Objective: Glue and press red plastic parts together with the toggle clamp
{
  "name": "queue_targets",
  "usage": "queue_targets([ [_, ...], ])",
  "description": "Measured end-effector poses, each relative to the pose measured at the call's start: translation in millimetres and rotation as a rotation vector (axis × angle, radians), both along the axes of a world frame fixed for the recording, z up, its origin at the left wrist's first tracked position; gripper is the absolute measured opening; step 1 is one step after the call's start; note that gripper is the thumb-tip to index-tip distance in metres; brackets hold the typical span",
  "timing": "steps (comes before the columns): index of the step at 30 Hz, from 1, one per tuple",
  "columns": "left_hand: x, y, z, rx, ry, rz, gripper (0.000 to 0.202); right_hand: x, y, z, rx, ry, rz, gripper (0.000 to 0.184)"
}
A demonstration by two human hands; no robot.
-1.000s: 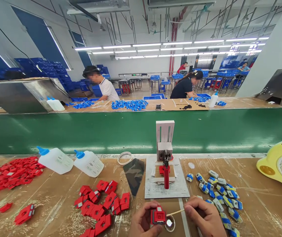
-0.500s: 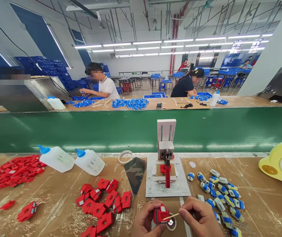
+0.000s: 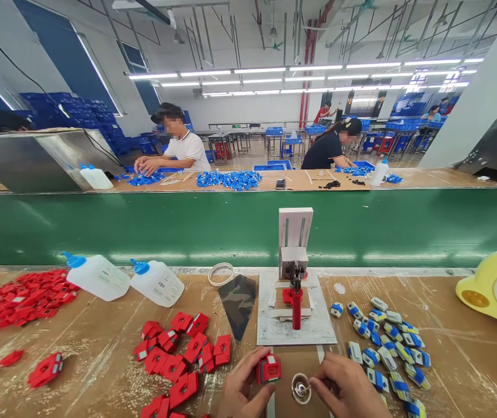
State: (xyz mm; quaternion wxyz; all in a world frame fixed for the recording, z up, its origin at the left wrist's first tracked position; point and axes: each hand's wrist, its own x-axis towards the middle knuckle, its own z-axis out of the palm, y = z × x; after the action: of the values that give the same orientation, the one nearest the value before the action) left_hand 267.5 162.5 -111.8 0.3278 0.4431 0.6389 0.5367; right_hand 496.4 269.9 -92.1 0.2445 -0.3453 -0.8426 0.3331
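My left hand [image 3: 242, 388] is closed round a small red plastic part [image 3: 269, 368], holding it just above the table near the bottom edge. To its right, my right hand [image 3: 346, 388] pinches a thin wooden stick whose tip rests in a small round metal dish [image 3: 301, 388]. A pile of the same red parts [image 3: 179, 354] lies left of my left hand. Several small blue and grey pieces [image 3: 383, 342] are scattered to the right. Straight ahead stands a small press jig [image 3: 294, 278] with a red handle on a white base plate.
Two white squeeze bottles with blue caps [image 3: 122, 278] lie at the left, beside a larger heap of red parts [image 3: 17, 297]. A tape roll [image 3: 221, 273] and a camouflage cloth [image 3: 237, 299] lie near the jig. A yellow fan [image 3: 496, 287] sits at the right. Beyond the green conveyor [image 3: 231, 223], two people work.
My left hand has moved the red part up and left, away from the dish. The stick in my right hand has swung down from the part into the dish.
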Motion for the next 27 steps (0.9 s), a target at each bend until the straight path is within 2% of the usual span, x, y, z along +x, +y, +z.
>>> queue_targets([
  [4,5,2,-0.8,-0.008,0.052,-0.022,0.039,10,6,25.7,-0.14,0.01,-0.019,0.042],
  [8,13,6,-1.2,0.005,-0.064,-0.067,0.038,11,7,46.3,-0.217,0.158,-0.115,0.048],
  [11,19,9,0.2,0.009,-0.158,-0.14,0.04,3,5,47.5,-0.247,0.252,-0.137,0.05],
  [16,27,11,0.3,0.06,-0.297,-0.202,0.044,-10,2,42.5,-0.236,0.249,-0.106,0.048],
  [23,25,11,-6.9,0.06,-0.308,-0.266,0.047,-14,-3,41.4,-0.052,0.277,-0.194,0.054],
  [27,27,10,-2.5,0.067,-0.347,-0.198,0.046,-7,-5,48.4,0.003,0.238,-0.163,0.05],
])
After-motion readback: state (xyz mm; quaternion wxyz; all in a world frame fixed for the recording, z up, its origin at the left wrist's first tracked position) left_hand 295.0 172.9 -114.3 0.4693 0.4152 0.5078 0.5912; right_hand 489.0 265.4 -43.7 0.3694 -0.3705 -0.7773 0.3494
